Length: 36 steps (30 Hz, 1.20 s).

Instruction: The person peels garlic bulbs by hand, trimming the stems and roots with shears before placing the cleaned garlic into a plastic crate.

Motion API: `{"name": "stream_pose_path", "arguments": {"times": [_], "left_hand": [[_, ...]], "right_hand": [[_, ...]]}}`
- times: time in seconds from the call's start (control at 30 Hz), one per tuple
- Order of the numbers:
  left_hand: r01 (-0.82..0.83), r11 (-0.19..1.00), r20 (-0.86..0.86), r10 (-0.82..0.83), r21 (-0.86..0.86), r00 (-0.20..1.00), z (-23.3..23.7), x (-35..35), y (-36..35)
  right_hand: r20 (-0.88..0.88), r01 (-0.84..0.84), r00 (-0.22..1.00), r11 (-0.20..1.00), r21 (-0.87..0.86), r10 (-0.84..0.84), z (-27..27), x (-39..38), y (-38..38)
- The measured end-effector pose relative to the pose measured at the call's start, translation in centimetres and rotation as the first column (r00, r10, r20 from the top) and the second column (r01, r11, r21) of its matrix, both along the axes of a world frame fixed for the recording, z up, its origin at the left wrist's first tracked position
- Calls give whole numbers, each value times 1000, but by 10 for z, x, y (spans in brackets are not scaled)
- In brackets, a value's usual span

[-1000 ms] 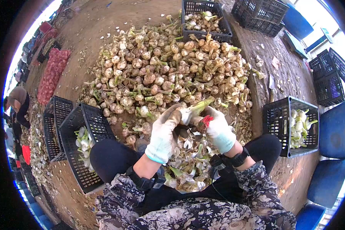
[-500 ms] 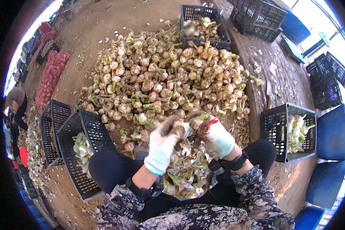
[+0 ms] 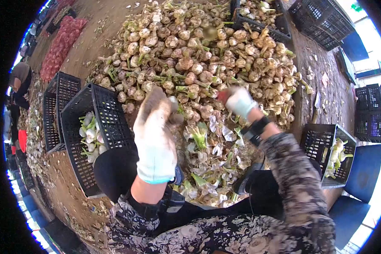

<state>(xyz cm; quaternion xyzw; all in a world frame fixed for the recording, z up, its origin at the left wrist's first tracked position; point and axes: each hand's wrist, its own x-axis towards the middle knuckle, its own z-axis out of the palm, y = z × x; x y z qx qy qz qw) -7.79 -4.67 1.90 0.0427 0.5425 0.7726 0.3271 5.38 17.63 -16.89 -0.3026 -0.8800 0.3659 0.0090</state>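
My left hand [image 3: 154,131], in a white work glove soiled brown at the fingers, is raised left of centre. Its fingers are curled round a pale garlic bulb [image 3: 173,103], mostly hidden by the glove. Further right, my gloved right hand [image 3: 240,103] is blurred above the near edge of a large heap of garlic bulbs [image 3: 190,67]. A small red thing [image 3: 223,96] shows at its closed fingers; I cannot tell what kind it is. Between my legs lie loose garlic skins and cut stalks [image 3: 203,169].
Black crates with cleaned garlic stand at my left [image 3: 112,114] and right [image 3: 315,144]. Another black crate [image 3: 283,34] holds garlic behind the heap. Red net sacks [image 3: 63,48] and a bent-over person [image 3: 21,80] are at far left. Blue chairs [image 3: 364,171] line the right.
My hands, close together before, are now apart: the left has moved left and up, the right up over the heap's near edge. The view has shifted, so the heap sits higher.
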Motion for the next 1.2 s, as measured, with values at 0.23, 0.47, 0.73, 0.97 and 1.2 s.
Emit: {"name": "stream_pose_path", "arguments": {"times": [0.23,0.47,0.73,0.97,1.2], "left_hand": [[18,996,20,-16,-83,1000,-4,4,-2],[119,989,82,-113,-85,990,-25,19,-2],[536,806,295,-592,253,750,-3,59,12],[414,874,-658,-471,-256,588,0,75,24],[397,870,-743,-468,-293,479,3,82,27]], "right_hand": [[465,-9,876,959,284,-130,-63,-58,-92],[-315,13,885,695,-719,-343,46,14,-72],[-417,24,901,975,-223,-118,172,79,-110],[-388,370,632,702,-609,-670,136,88,-115],[-518,319,627,798,-511,-582,170,88,-110]]}}
